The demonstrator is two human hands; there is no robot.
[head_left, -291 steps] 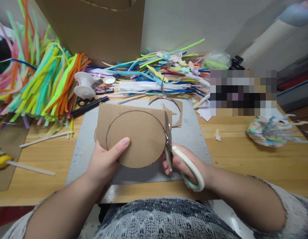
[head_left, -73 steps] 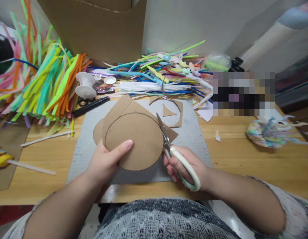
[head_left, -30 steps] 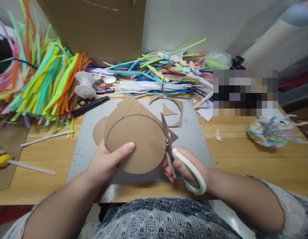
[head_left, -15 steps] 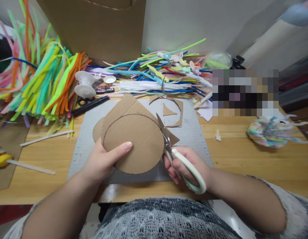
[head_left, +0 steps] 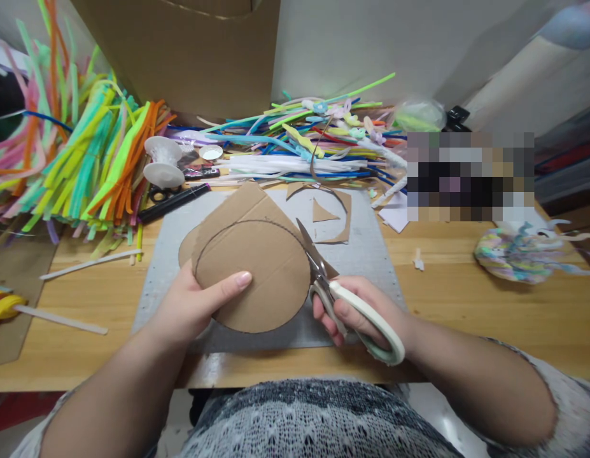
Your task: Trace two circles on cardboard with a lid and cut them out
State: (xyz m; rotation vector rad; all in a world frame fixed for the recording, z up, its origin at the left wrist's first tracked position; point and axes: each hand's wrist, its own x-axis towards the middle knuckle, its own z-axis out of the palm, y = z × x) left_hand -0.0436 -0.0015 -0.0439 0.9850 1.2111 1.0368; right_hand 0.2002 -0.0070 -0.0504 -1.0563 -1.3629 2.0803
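My left hand (head_left: 199,296) grips a piece of cardboard (head_left: 261,267), thumb on top and fingers hidden beneath. A dark drawn curve marks a round shape on it; its lower and right edge is cut along that curve, while a pointed corner still sticks up at the far side. My right hand (head_left: 359,312) is closed on the scissors (head_left: 323,273), whose pale handles sit around the fingers. The blades lie at the cardboard's right edge, pointing away and slightly left. Under both hands is a grey cutting mat (head_left: 371,254). Another rounded cardboard piece (head_left: 186,245) shows partly behind the held one.
Cardboard offcuts (head_left: 345,210) lie on the mat's far right. Behind are colourful pipe cleaners (head_left: 295,137), a spool (head_left: 163,162) and a black marker (head_left: 175,202). A thick pipe-cleaner bundle (head_left: 94,159) stands left; a fuzzy pastel piece (head_left: 509,254) lies right.
The cardboard has shifted slightly left. The scissors' handles have moved a little right, and the blades look slightly wider apart.
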